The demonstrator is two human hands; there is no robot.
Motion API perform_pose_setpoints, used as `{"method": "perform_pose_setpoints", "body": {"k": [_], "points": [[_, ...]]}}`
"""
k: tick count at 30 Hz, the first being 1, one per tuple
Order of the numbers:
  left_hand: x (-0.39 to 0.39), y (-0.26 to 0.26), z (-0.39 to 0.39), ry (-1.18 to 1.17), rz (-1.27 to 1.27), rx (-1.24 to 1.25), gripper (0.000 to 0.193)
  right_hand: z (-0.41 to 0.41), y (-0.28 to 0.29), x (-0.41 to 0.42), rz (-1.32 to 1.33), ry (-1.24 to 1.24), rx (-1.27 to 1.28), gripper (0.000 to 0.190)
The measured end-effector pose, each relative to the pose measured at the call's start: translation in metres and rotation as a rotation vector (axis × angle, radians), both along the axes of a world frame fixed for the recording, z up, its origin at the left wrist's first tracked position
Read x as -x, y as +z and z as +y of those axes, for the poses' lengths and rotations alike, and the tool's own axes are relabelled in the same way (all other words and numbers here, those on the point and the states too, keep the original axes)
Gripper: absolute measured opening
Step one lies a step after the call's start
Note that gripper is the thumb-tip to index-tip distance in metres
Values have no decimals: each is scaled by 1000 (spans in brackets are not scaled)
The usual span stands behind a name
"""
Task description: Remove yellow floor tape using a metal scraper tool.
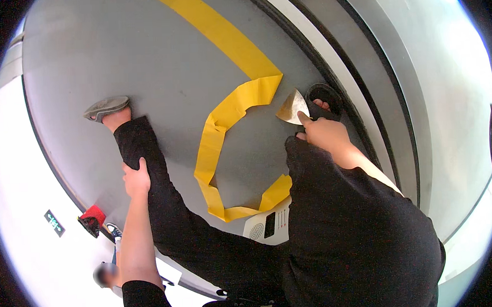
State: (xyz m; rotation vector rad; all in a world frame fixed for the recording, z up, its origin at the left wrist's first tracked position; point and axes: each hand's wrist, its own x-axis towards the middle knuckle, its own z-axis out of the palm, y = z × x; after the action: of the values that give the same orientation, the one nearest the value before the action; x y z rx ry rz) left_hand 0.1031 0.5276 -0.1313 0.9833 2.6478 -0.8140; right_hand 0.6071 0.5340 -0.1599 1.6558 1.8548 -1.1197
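My right hand [325, 134] grips a scraper with a wide metal blade [294, 108], its index finger laid along the blade; the handle is hidden by the hand. Just left of the blade, a strip of yellow floor tape [228, 37] lies flat on the grey floor up to a fold. From that fold a loose, creased length of the yellow tape [213, 148] curls round in a loop, its far end passing behind my dark trouser leg. My left hand [136, 176] rests on my other lower leg, thumb apart from the fingers, with no tool in it.
A white panel with a round grille [256, 231] stands beside the tape loop. Dark-edged ledges [349, 62] run along the right. A red item [94, 215] and another person [107, 274] are at the lower left, near a wall-mounted exit sign [54, 223].
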Motion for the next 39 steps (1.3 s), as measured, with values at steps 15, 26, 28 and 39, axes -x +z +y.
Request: {"method": "perform_pose_setpoints", "body": {"k": [15, 26, 28, 39], "points": [[-1, -1, 2, 2, 25, 11, 90, 1, 1, 2, -3, 27, 6, 59], [7, -3, -4, 10, 26, -10, 90, 5, 5, 12, 11, 26, -37, 66], [-2, 1, 1, 14, 16, 1, 90, 3, 5, 4, 5, 33, -6, 65], [3, -1, 0, 16, -4, -17, 89, 16, -10, 14, -35, 64, -89, 68]]}}
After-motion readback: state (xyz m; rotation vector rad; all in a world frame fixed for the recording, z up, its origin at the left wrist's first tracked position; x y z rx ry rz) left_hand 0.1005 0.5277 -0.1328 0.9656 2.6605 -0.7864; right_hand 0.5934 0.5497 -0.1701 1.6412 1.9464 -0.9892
